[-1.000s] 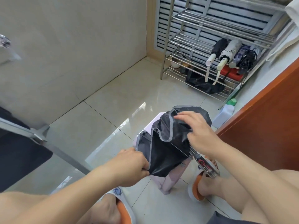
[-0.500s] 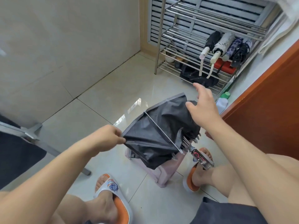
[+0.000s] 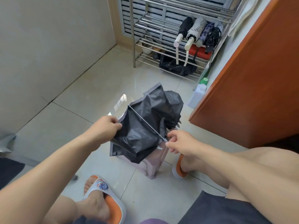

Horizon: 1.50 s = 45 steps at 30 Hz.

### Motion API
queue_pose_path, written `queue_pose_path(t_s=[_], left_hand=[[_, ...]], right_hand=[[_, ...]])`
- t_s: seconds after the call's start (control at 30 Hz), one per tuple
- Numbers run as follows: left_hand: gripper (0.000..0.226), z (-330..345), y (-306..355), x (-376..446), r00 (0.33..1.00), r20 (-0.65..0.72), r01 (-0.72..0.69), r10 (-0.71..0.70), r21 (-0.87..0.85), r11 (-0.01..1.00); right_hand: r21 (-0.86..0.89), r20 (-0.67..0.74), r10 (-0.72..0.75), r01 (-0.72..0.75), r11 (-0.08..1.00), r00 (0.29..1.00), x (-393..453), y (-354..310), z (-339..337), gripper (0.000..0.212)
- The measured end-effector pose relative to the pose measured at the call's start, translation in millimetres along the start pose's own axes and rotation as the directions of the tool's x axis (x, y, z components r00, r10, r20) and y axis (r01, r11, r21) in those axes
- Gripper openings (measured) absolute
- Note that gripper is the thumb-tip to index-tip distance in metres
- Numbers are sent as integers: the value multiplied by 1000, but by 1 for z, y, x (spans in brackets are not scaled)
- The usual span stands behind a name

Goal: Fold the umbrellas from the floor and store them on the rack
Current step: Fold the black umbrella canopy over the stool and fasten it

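Since the earlier frame, the right hand (image 3: 181, 143) has been lowered from the canopy top to the rib ends, fingers curled there. The canopy edge of the black umbrella (image 3: 145, 125) is pinched by the left hand (image 3: 105, 128) above the pink stool (image 3: 150, 165).

Glossy pale floor tiles (image 3: 90, 88), beige wall (image 3: 53, 38), louvred panel (image 3: 155, 12), orange-brown wooden panel (image 3: 258, 75) at right.

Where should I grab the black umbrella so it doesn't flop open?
Probably by the shaft end near the right hand, coming from your side. The black umbrella has loose cloth everywhere else; the ribs bunch together there, so it looks like the firmest part.
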<state>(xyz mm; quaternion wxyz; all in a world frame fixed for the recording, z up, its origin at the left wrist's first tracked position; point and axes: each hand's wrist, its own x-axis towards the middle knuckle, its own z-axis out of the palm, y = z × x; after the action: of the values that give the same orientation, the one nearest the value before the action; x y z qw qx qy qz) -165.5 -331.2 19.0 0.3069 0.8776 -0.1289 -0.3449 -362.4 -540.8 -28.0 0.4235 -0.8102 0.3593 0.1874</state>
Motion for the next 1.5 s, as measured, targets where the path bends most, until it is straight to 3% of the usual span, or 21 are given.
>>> queue_pose_path(t_s=[0.1,0.2,0.43,0.53,0.67,0.8,0.9,0.97,1.1,1.2,1.3,1.4,1.5], left_hand=[[18,-6,5,1,1000,16,21,-19,-113,993],[16,-16,12,-4,999,33,2,5,-231,973],[19,-44,-10,-7,998,-57,-25,15,-170,985],[21,-44,-19,-8,998,-66,-4,-7,-159,987],[22,-42,-21,-10,999,-46,6,-14,-168,986],[21,-41,-22,-13,1000,-11,-3,1,-208,978],[19,-45,-20,-17,999,34,-18,27,-233,972],[17,-45,-15,-21,996,74,-32,54,-274,961],[18,-42,-1,-28,991,45,-94,123,-410,907],[11,-42,4,-23,987,-81,-162,140,-464,871],[5,-40,1,-16,993,-36,-116,110,-353,929],[10,-31,-10,-19,983,184,10,-5,-27,1000],[11,-25,-18,-18,973,226,0,-38,167,986]], right_hand=[[-31,19,9,-8,999,1000,-1,-4,4,37],[-63,-16,-43,42,997,999,0,-12,-1,14],[210,34,-50,42,977,998,-1,-14,-7,5],[243,22,-63,55,968,998,-5,-11,-9,9],[98,26,-24,22,995,999,-6,-2,-9,14],[-360,-111,-103,57,931,988,-4,0,-16,16],[-291,-183,-333,273,917,925,-11,-19,-16,9],[-312,-161,-459,396,864,874,-17,-32,-8,17],[-462,-118,-379,287,839,918,-15,-41,7,38],[-443,-211,-292,175,879,933,-6,-43,1,26],[-445,-196,-225,118,888,954,-3,-39,-10,22],[-604,66,-18,54,795,998,-4,-23,-8,17],[-557,-71,-23,-21,830,997,0,-18,-19,7]])
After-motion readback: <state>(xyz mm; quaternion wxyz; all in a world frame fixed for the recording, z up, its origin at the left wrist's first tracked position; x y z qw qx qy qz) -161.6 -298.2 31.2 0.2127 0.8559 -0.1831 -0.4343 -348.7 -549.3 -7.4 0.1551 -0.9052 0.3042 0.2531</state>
